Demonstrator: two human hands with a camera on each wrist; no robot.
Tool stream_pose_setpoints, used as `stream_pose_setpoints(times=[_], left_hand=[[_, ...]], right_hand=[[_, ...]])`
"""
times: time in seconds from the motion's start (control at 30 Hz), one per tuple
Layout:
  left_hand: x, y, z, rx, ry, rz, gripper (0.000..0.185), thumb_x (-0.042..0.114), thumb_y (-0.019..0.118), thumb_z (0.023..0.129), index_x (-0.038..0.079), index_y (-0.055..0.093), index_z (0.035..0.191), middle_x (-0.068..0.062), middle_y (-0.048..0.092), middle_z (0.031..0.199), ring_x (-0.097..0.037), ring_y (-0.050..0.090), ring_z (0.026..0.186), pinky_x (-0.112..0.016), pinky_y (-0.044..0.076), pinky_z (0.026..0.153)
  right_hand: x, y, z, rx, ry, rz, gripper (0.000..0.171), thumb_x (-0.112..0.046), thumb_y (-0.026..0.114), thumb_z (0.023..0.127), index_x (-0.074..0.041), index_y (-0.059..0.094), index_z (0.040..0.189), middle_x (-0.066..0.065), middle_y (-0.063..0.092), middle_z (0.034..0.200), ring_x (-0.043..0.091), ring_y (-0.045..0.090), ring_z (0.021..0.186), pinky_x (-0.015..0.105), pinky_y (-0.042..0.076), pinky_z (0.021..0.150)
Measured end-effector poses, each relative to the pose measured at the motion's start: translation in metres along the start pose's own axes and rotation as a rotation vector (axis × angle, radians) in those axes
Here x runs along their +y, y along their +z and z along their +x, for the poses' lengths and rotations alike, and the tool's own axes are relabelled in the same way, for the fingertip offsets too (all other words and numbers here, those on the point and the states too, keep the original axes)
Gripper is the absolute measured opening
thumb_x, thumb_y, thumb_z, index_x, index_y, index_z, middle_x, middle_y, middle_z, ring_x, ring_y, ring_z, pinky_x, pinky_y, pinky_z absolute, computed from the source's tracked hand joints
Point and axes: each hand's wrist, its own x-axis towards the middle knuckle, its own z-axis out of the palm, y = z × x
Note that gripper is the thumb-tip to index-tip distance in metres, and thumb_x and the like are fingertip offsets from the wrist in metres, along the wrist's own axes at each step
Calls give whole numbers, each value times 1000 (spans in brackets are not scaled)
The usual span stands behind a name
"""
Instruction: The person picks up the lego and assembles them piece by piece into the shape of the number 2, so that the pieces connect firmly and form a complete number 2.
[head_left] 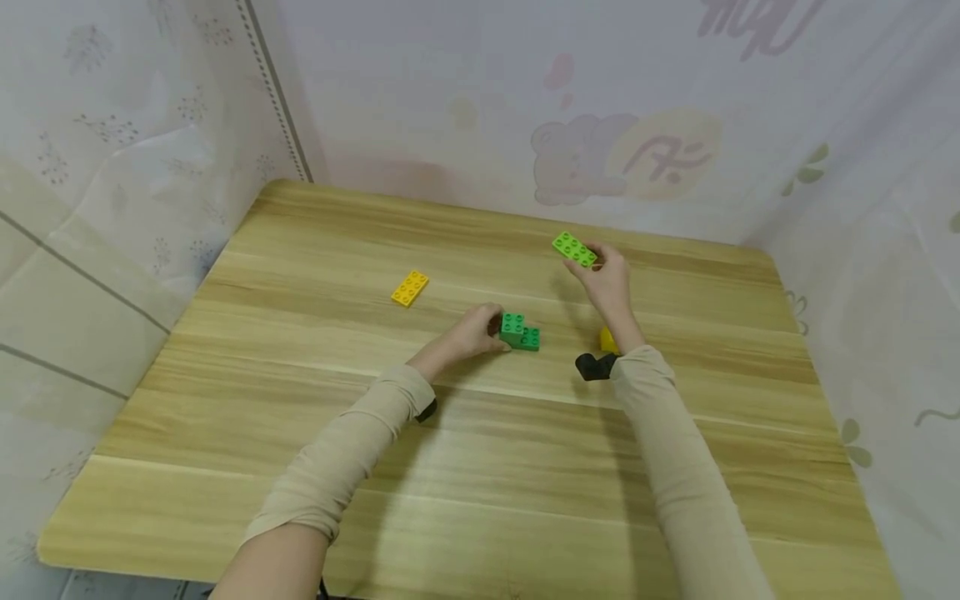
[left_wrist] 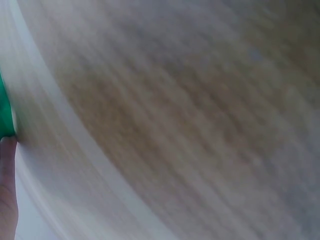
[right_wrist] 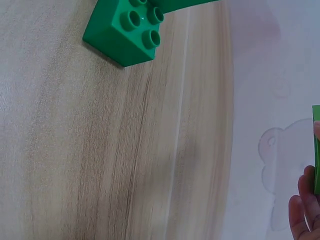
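Observation:
Near the middle of the table, my left hand (head_left: 476, 329) grips a stack of green toy building bricks (head_left: 513, 325) between thumb and fingers. Its upper brick sits on the left end of the lower one, whose studs show on the right. In the right wrist view the lower green brick (right_wrist: 125, 37) is close by, studs upward. My right hand (head_left: 609, 279) pinches a light green brick (head_left: 574, 249) at its right end, held up toward the back of the table with its studs showing. Only an edge of that light green brick (right_wrist: 317, 155) appears in the right wrist view.
A flat orange-yellow brick (head_left: 410, 288) lies on the wooden table (head_left: 315, 333), left of the stack. Beside my right wrist is a yellow piece (head_left: 607, 340), partly hidden by the arm. Black wrist mounts (head_left: 596, 367) stick out below both sleeves. Patterned curtains (head_left: 420, 100) border the table.

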Motion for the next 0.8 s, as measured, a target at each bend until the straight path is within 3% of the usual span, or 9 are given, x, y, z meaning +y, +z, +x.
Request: stream_pose_setpoints(times=[0.37, 0.8], left_hand=[[0, -2, 1, -12, -7, -24, 40, 11, 74, 76, -3, 54, 107, -12, 58, 99, -19, 52, 87, -27, 47, 77], [2, -3, 1, -6, 11, -38, 37, 8, 74, 75, -4, 55, 105, -13, 57, 96, -19, 51, 84, -26, 47, 75]], right_hand=[[-6, -1, -4, 0, -57, -4, 46, -20, 70, 80, -2, 57, 120, 15, 59, 117, 27, 53, 96, 36, 43, 85], [-14, 4, -10, -25, -192, -21, 45, -10, 72, 78, 2, 56, 118, 19, 58, 112, 30, 53, 96, 45, 45, 88]])
